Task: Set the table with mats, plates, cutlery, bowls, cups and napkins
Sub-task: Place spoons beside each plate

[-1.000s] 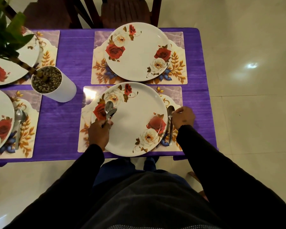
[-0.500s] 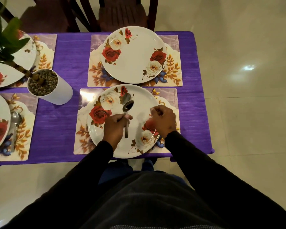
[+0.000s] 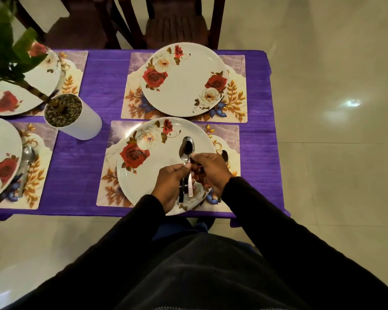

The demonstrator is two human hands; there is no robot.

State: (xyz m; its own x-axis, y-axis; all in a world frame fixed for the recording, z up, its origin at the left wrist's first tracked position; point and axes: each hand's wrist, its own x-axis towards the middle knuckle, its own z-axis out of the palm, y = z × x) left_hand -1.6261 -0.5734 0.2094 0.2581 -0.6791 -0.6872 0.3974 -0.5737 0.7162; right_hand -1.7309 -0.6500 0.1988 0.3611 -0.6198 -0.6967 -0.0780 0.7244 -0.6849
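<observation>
right hand (image 3: 211, 173) now at spoons (image 3: 187, 151), pinched

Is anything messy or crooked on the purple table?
Nothing looks spilled or broken. The far plate has no spoon beside it yet, while the near plate has one on its right. Both hands hold spoons above the near plate.

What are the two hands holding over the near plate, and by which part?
Spoons: the left hand grips their handles, bowls pointing away. The right hand pinches one near its neck. How many spoons cannot be told.
</observation>
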